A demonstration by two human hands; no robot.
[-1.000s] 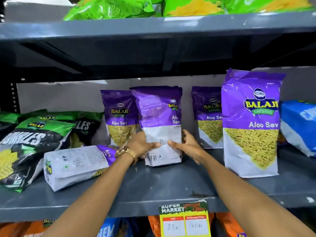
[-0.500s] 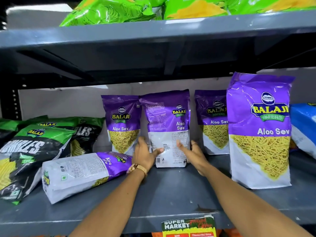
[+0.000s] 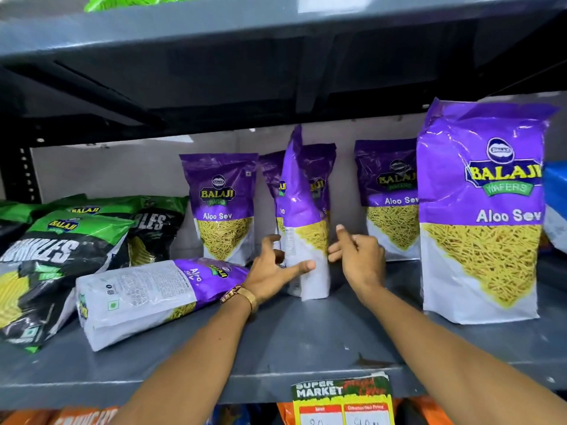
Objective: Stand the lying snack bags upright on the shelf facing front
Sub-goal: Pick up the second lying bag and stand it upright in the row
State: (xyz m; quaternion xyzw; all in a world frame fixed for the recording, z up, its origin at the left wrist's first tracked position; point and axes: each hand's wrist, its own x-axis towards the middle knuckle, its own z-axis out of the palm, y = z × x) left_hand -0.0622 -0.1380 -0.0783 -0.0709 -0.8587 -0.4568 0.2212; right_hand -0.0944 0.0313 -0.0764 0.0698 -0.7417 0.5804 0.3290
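We logged left hand (image 3: 273, 271) spread, thumb on upright purple bag (image 3: 303, 240) mid-shelf (image 3: 306, 342), turned edge-on, right hand (image 3: 359, 256) loosely curled beside it, one lying purple bag (image 3: 153, 296) toward left edge, four more upright.

Purple Aloo Sev bag (image 3: 303, 240) upright mid-shelf (image 3: 306, 338), turned edge-on, not front-facing. Second purple bag (image 3: 153, 296) lies flat just left of it, back panel up.

A shop: grey metal shelves (image 3: 306, 345) stocked with snack bags (image 3: 481, 210), a "Super Market" price tag (image 3: 342, 400) on the edge.
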